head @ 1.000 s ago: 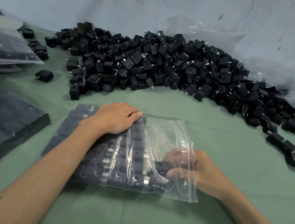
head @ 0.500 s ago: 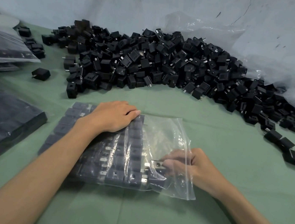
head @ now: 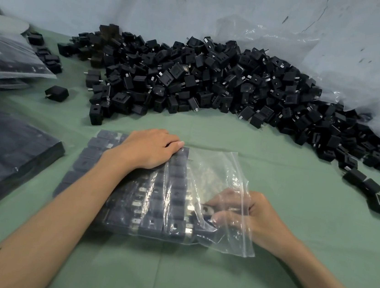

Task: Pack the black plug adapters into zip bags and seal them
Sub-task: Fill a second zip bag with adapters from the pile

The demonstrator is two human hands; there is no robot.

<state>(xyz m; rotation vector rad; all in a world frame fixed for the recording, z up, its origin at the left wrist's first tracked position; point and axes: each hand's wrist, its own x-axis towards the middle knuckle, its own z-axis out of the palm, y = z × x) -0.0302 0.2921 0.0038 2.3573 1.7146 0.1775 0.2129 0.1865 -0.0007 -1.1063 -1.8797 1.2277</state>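
Head view. A clear plastic zip bag (head: 216, 171) lies flat on the green cloth-covered tabletop (head: 302, 253), directly in front of the person and between the two forearms. Its left and middle parts are filled with black cube-shaped plug adapters packed in even rows (head: 166, 212), metal prongs visible between the rows. Its right part is unfilled, and the mouth at the right edge is unsealed.

The left hand (head: 150, 148) rests palm down on the far left portion of the bag, fingers extended and together, pressing on the packed rows through the plastic and gripping nothing. The right hand (head: 247, 213) reaches into the bag's mouth, seen through the film; its thumb and curled fingers pinch a single black adapter (head: 207, 210) at the right end of the near rows, touching the adapters already packed.

A large heap of loose black plug adapters (head: 204, 81) lies beyond the bag against the pale wall (head: 130, 0), well apart from both hands, trailing off toward the right edge. Crumpled clear plastic sheeting (head: 358, 88) lies behind and to the right of the heap. To the left, a dark stack of filled bags (head: 3, 152) lies near the left forearm; further filled bags (head: 8, 59) lie beyond it, with one stray adapter (head: 57, 92) beside them.
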